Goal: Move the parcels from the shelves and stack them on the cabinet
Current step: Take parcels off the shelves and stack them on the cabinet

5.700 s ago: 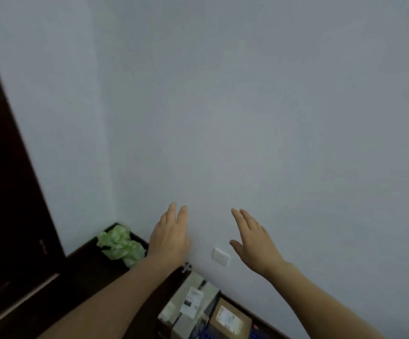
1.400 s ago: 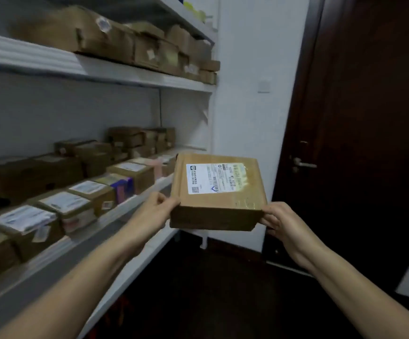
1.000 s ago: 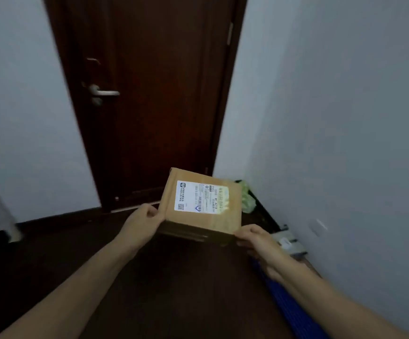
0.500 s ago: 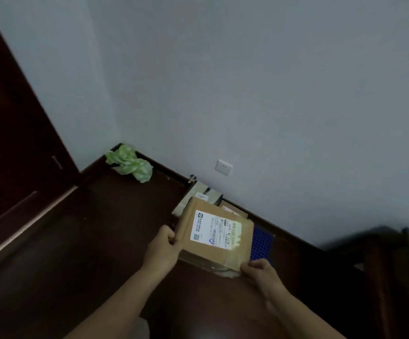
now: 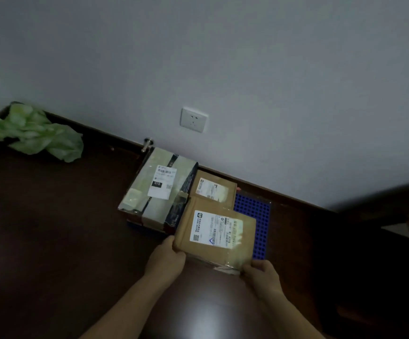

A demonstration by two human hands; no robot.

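Currently left hand [image 5: 166, 259] and right hand [image 5: 262, 277] each pinch a near corner of the flat brown cardboard parcel [image 5: 215, 234], held over the blue perforated panel [image 5: 253, 214]; likely light, stiff, tape-slick: grip edges

Wall socket [image 5: 193, 119]; green bag [image 5: 34, 133], perhaps plastic

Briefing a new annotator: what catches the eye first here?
Low centre, the left hand and right hand grip a flat brown cardboard parcel with a white label. Behind it, by the wall, lie a pale tape-wrapped parcel and a smaller brown parcel, a blue perforated mat beside them. A crumpled green bag lies far left.
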